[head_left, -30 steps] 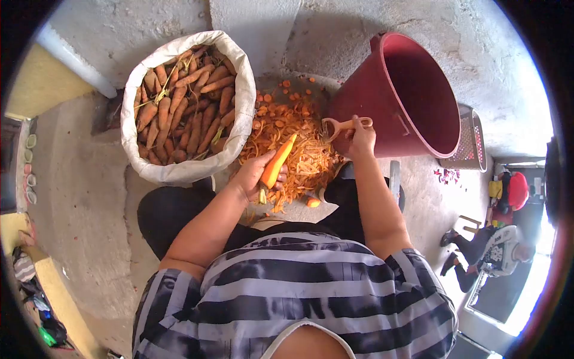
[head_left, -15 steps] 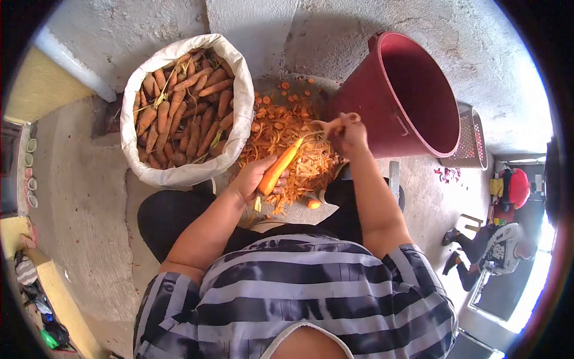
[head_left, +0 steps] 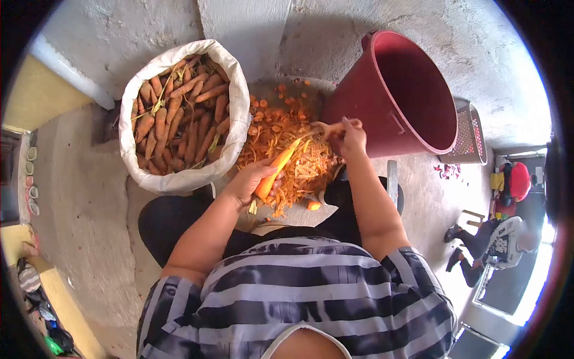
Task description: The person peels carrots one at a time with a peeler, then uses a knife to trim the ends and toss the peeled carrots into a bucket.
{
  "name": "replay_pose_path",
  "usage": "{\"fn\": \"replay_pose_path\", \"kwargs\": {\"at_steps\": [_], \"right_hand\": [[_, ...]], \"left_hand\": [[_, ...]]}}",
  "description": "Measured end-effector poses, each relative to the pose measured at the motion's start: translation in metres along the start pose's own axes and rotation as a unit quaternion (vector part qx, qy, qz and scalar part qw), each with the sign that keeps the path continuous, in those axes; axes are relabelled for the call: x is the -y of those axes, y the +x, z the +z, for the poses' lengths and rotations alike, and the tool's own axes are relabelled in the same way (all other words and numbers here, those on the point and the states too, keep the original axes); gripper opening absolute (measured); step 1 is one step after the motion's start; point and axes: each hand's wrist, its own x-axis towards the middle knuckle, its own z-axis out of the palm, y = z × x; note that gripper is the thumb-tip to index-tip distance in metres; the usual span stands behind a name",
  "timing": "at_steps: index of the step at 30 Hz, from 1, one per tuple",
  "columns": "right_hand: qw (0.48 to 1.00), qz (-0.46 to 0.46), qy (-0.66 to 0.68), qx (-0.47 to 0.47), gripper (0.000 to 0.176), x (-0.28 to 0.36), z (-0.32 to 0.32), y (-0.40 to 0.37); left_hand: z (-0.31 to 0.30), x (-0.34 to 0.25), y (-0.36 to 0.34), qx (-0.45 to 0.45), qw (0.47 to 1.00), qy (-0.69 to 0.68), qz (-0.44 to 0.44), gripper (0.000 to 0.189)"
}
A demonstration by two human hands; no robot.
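Bright orange, the carrot (head_left: 277, 170) looks smooth and tapered.

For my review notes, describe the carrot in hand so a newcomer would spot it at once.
Find the white sack, then the heap of peelings between it and the red bucket. At the heap's near side, the left hand holds the carrot slantwise. It is bright orange and smooth-looking, unlike the dull, brownish sack carrots.

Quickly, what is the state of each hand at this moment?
Left hand: closed around an orange carrot.
Right hand: closed on the handle of a peeler.
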Motion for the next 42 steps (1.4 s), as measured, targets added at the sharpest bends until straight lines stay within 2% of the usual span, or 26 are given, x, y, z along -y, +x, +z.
{"fn": "replay_pose_path", "kwargs": {"at_steps": [1, 2, 3, 4, 5, 6, 7, 8, 9, 10, 11, 13, 16, 21, 24, 27, 29, 32, 33, 35, 36, 37, 38, 40, 41, 42], "right_hand": [[0.997, -0.021, -0.051, -0.060, 0.012, 0.007, 0.000, -0.007], [0.987, -0.062, -0.137, -0.058, 0.015, 0.011, -0.001, -0.018], [0.968, -0.114, -0.221, -0.018, 0.014, 0.015, 0.006, -0.038], [0.938, -0.165, -0.302, 0.023, 0.014, 0.013, 0.015, -0.060], [0.889, -0.281, -0.358, 0.055, 0.012, 0.004, 0.022, -0.083], [0.886, -0.322, -0.305, 0.137, 0.012, -0.022, 0.016, -0.087], [0.790, -0.303, -0.514, 0.140, 0.010, -0.006, 0.028, -0.124], [0.719, -0.437, -0.482, 0.243, 0.011, -0.006, 0.029, -0.144], [0.722, -0.414, -0.476, 0.283, 0.017, -0.013, 0.031, -0.159], [0.665, -0.448, -0.443, 0.401, 0.034, -0.016, 0.026, -0.160], [0.654, -0.409, -0.501, 0.392, 0.025, -0.019, 0.017, -0.174], [0.661, -0.400, -0.499, 0.393, 0.033, 0.010, 0.015, -0.191], [0.661, -0.365, -0.626, 0.193, 0.038, 0.046, -0.026, -0.193], [0.574, -0.089, -0.806, -0.110, 0.049, 0.095, -0.101, -0.194], [0.562, 0.063, -0.823, -0.056, 0.052, 0.107, -0.126, -0.199], [0.610, 0.019, -0.790, -0.060, 0.049, 0.101, -0.142, -0.203], [0.615, 0.021, -0.786, -0.059, 0.043, 0.100, -0.141, -0.202], [0.664, -0.040, -0.745, -0.044, 0.034, 0.082, -0.156, -0.192], [0.685, -0.072, -0.724, -0.035, 0.031, 0.075, -0.161, -0.189], [0.729, -0.016, -0.684, -0.001, 0.026, 0.069, -0.132, -0.188], [0.749, 0.013, -0.663, 0.016, 0.024, 0.066, -0.109, -0.191], [0.701, -0.063, -0.707, 0.069, 0.020, 0.072, -0.076, -0.203], [0.689, -0.118, -0.708, 0.105, 0.019, 0.069, -0.057, -0.206], [0.725, -0.247, -0.629, 0.133, 0.016, 0.062, -0.021, -0.213], [0.726, -0.343, -0.581, 0.133, 0.019, 0.054, -0.006, -0.213], [0.712, -0.367, -0.579, 0.155, 0.021, 0.039, -0.005, -0.209]], "left_hand": [[0.000, -0.003, -0.001, -0.034, 0.999, -0.008, 0.002, 0.043], [0.002, -0.004, -0.001, -0.067, 0.998, -0.018, 0.003, 0.042], [0.003, -0.003, -0.002, -0.100, 0.995, -0.031, 0.002, 0.041], [0.003, -0.002, -0.001, -0.083, 0.996, -0.045, 0.004, 0.044], [0.005, -0.002, 0.000, -0.065, 0.996, -0.058, -0.006, 0.044], [0.009, 0.000, -0.001, -0.048, 0.996, -0.073, -0.018, 0.044], [0.012, -0.001, -0.001, -0.030, 0.996, -0.085, -0.027, 0.045], [0.015, -0.001, -0.003, -0.023, 0.994, -0.104, -0.034, 0.043], [0.015, 0.002, -0.001, -0.029, 0.997, -0.070, -0.023, 0.042], [0.013, 0.008, 0.001, -0.035, 0.999, -0.036, -0.013, 0.041], [0.012, 0.011, 0.003, -0.042, 0.999, -0.003, -0.002, 0.040], [0.017, 0.008, -0.001, -0.058, 0.998, 0.017, -0.008, 0.037], [0.010, 0.010, 0.000, -0.077, 0.995, 0.068, 0.014, 0.036], [0.006, 0.001, 0.002, -0.093, 0.973, 0.203, 0.056, 0.037], [0.012, 0.000, 0.003, -0.104, 0.965, 0.229, 0.072, 0.037], [0.010, 0.001, 0.003, -0.109, 0.951, 0.273, 0.094, 0.035], [0.004, 0.007, 0.006, -0.122, 0.931, 0.322, 0.121, 0.034], [0.020, 0.000, 0.001, -0.129, 0.946, 0.268, 0.127, 0.030], [0.015, 0.001, 0.002, -0.139, 0.920, 0.341, 0.136, 0.029], [0.001, 0.005, 0.007, -0.157, 0.851, 0.478, 0.152, 0.029], [0.000, 0.005, 0.008, -0.173, 0.840, 0.497, 0.134, 0.030], [0.000, 0.005, 0.009, -0.188, 0.827, 0.516, 0.117, 0.031], [0.000, 0.004, 0.010, -0.204, 0.813, 0.535, 0.101, 0.032], [0.002, 0.000, 0.007, -0.209, 0.821, 0.526, 0.076, 0.027], [0.006, -0.003, 0.005, -0.211, 0.824, 0.522, 0.063, 0.025], [0.013, -0.008, 0.001, -0.208, 0.821, 0.529, 0.056, 0.026]]}}
